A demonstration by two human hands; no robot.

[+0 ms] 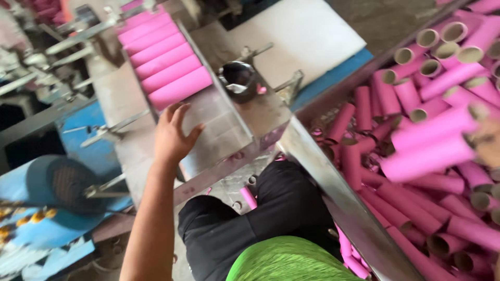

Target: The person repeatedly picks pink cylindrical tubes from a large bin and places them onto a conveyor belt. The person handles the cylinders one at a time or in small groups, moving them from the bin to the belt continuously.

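Six pink tubes (165,62) lie side by side on a sloped metal tray (219,130), just beyond the fingertips of the left hand (172,136). That hand is open, fingers spread and palm down, resting on or hovering just over the bare lower part of the tray; I cannot tell whether it actually touches the metal. It grips nothing. The nearest tube sits just ahead of the fingers and a little to their thumb side, close but apart from them. Each tube's long axis runs across the tray, roughly crosswise to the line of the forearm, so the hand meets the tubes side-on and not end-on.

Only the left hand is clearly in view and it is by far the nearer one to the row. At the far right edge a blurred shape (488,140) by a bright pink tube may be the right hand, but it is too smeared to say what it is or how it is held.

Off to the hand's right, past a metal cup (238,78) and a steel rail (338,198), a big heap of tubes (427,156) fills a bin; motion blur softens its outlines, and the frame cuts it off.
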